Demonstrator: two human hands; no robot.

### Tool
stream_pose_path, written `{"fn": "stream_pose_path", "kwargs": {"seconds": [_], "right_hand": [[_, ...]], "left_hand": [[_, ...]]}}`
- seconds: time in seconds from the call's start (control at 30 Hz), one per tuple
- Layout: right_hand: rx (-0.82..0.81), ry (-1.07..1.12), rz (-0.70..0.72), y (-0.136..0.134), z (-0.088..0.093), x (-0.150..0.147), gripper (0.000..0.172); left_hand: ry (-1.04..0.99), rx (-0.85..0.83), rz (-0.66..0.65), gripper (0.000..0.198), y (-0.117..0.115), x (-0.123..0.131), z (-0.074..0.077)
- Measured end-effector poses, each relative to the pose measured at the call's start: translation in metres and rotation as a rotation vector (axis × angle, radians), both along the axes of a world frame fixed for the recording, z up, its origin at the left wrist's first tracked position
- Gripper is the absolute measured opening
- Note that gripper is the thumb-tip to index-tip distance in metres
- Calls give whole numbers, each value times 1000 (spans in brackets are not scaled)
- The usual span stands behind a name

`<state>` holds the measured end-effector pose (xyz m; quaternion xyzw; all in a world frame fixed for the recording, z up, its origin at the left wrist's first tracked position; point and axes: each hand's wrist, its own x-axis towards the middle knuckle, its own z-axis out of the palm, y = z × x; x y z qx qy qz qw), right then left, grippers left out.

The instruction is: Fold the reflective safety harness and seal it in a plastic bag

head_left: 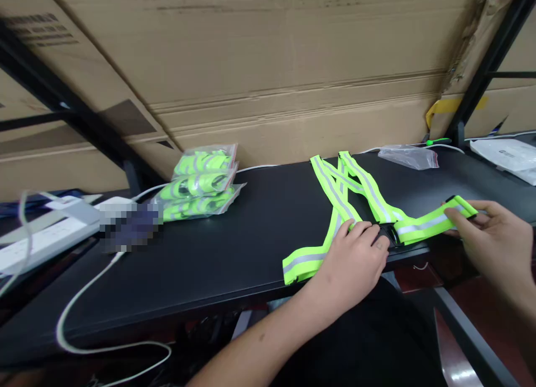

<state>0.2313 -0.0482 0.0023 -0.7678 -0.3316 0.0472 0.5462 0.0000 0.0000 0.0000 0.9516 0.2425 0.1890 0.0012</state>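
The reflective safety vest (341, 205) lies spread on the black tabletop (176, 297), near the front edge and toward the right, with its neon-yellow straps crossing and a grey reflective stripe running along each. My left hand (349, 264) presses down with its fingers curled closed over the black plastic buckle (387, 234), pinning that part of the vest so it can't slide. My fingers and the webbing hide the buckle, so I can't tell whether its halves are joined.

My right hand (494, 236) is out to the side, its thumb and fingers pinched closed on the free end of the strap (460, 214). That tension keeps this length straight and flat, running away from the buckle.

Farther back on the left, three clear bags of folded neon vests (196, 183) sit in a stack, apparently kept away from where I'm handling this one. A crumpled clear plastic bag (408, 157) lies behind the vest. Off to the left are a white power strip (46, 242) and its white cable (79, 286), and a large cardboard sheet (268, 57) rises behind the table.
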Motion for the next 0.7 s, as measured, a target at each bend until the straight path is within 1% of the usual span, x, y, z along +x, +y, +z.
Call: {"fn": "stream_pose_path", "kwargs": {"seconds": [0.07,0.13,0.17,0.23,0.3,0.4,0.5,0.57,0.63,0.7], "right_hand": [[26,-441,-63,5,-2,-5,18],[109,-821,-30,9,-5,-16,17],[158,-953,8,11,-7,-23,19],[221,-1119,96,13,-10,-37,22],[240,-1178,176,14,-13,-50,24],[258,-1124,245,17,-12,-59,23],[224,-953,223,19,-4,-55,17],[185,-780,182,19,2,-48,14],[185,-542,148,18,6,-40,17],[231,-302,121,16,9,-30,23]], "left_hand": [[-10,40,-10,27,-1,-1,-4],[-29,39,-6,27,-3,-2,-6],[-41,27,5,28,-4,-2,-5],[-54,1,46,28,-5,-3,-3],[-41,-20,93,28,-6,-4,0],[7,-23,124,27,-8,-3,4],[52,36,136,27,-8,1,5],[66,102,126,32,-7,4,5],[81,161,90,45,-5,7,5],[99,196,49,48,-3,10,6]]}}
